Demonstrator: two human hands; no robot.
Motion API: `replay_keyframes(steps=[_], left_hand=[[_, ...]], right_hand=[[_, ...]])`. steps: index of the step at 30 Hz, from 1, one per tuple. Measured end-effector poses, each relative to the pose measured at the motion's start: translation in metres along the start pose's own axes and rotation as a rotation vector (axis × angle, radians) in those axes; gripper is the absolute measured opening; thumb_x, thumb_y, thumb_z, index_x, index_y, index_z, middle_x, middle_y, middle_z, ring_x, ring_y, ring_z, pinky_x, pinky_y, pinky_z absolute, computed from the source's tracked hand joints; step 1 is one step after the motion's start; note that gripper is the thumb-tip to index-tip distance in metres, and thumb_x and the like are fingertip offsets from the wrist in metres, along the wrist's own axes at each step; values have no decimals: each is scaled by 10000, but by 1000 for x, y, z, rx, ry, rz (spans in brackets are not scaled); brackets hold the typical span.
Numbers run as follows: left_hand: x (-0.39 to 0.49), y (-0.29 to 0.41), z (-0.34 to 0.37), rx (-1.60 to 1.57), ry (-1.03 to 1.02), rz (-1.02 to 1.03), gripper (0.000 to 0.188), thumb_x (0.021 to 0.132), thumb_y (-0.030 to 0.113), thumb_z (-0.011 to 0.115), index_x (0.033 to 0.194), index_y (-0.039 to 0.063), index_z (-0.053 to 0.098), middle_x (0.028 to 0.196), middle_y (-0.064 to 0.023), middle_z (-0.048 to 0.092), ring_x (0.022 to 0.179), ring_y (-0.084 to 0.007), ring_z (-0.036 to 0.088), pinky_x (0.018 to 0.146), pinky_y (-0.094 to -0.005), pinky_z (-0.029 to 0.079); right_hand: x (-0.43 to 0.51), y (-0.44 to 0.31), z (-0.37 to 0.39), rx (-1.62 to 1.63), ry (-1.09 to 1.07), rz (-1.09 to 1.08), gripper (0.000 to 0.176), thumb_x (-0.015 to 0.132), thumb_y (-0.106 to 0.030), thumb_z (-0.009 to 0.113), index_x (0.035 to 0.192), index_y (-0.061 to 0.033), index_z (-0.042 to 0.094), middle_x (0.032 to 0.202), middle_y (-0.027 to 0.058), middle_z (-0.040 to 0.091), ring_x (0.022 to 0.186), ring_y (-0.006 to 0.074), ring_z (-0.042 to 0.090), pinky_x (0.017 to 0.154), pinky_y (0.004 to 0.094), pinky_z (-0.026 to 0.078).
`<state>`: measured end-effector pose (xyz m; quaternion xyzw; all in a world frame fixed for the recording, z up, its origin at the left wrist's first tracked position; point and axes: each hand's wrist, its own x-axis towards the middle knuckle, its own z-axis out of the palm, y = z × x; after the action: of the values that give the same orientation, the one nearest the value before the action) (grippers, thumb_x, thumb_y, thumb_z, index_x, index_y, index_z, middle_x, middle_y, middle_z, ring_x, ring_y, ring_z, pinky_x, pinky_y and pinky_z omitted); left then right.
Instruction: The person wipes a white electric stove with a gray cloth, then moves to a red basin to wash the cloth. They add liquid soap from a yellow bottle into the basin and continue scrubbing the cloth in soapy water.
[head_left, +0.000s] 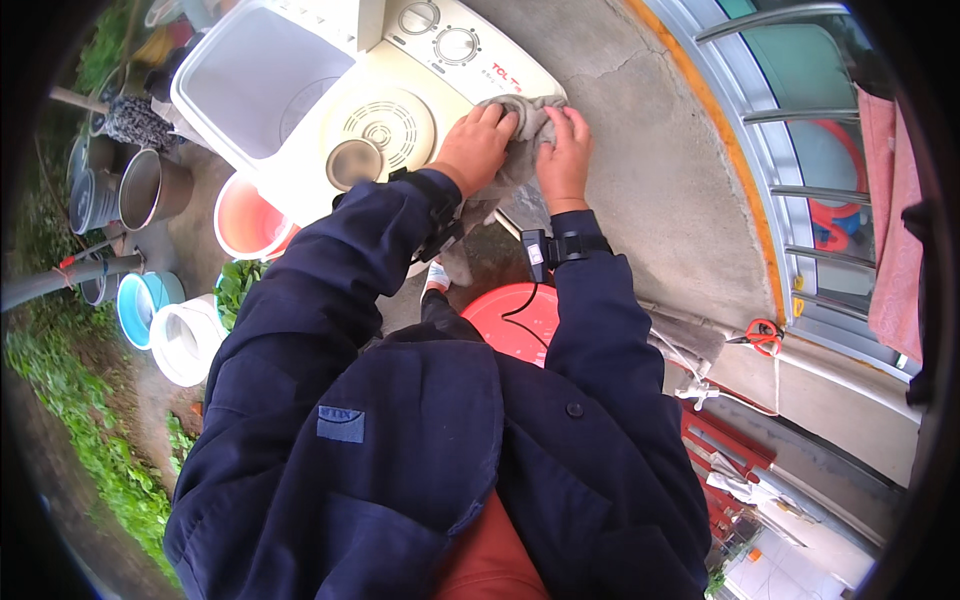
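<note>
Both hands are on a bunched grey cloth (529, 112) at the right-hand corner of a cream twin-tub washing machine (457, 94). My left hand (472, 150) grips the cloth from the left, its fingers curled over the folds. On the other side, my right hand (566, 157) pinches it between thumb and fingers. Part of the cloth hangs below the machine's edge. Left of my hands is a round slotted cover (401, 116), with a small round metal-looking container (354, 163) at its near edge. Two control knobs (456, 45) sit on the panel beyond.
A translucent lid (262, 82) covers the machine's left part. Buckets stand on the ground at left, among them a pink one (247, 221) and a white one (184, 341). A red basin (510, 315) lies below me. Orange-handled scissors (765, 337) are by the barred window at right.
</note>
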<state>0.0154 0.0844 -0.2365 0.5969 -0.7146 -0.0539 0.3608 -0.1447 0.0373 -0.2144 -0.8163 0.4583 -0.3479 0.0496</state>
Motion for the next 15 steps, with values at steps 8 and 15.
replay_keyframes(steps=[8, 15], left_hand=[[-38, 0, -10, 15, -146, 68, 406, 735, 98, 656, 1132, 60, 579, 1124, -133, 568, 1103, -328, 544, 920, -414, 472], [-97, -5, -49, -86, -227, 101, 441, 647, 65, 707, 1068, 46, 578, 1083, -131, 563, 1036, -333, 545, 889, -407, 473]], right_hand=[[-76, -13, 6, 32, -310, 114, 601, 721, -15, 677, 1296, -6, 503, 1285, 228, 485, 1175, 434, 499, 1024, 450, 425], [-100, -67, -12, 115, -494, 90, 507, 676, -61, 735, 1143, -42, 540, 1136, 169, 519, 1078, 388, 550, 899, 425, 494]])
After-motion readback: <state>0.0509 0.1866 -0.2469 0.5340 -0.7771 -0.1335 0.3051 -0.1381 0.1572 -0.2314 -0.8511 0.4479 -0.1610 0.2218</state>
